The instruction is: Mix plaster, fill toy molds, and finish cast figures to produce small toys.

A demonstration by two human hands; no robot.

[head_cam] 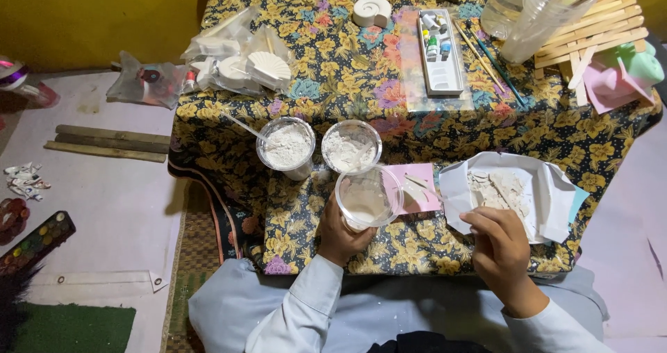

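My left hand [342, 236] grips a clear plastic cup [367, 198] with a pale liquid at its bottom, held over the near edge of the flower-patterned table [361, 82]. My right hand [497, 244] rests with curled fingers at the near edge of a crumpled white paper [549, 193] that carries broken white plaster pieces [496, 188]; whether the fingers pinch anything is hidden. Beyond the held cup stand two clear cups of white powder, the left cup [286, 147] with a thin stick in it, the right cup [351, 146] beside it.
A pink square mould [415, 188] lies between cup and paper. Further back are a paint tray [440, 51], brushes [486, 60], plaster shell casts [267, 69], large clear cups [545, 12] and a wooden slat rack [597, 30]. Sticks [108, 143] and a paint palette [35, 240] lie on the floor at left.
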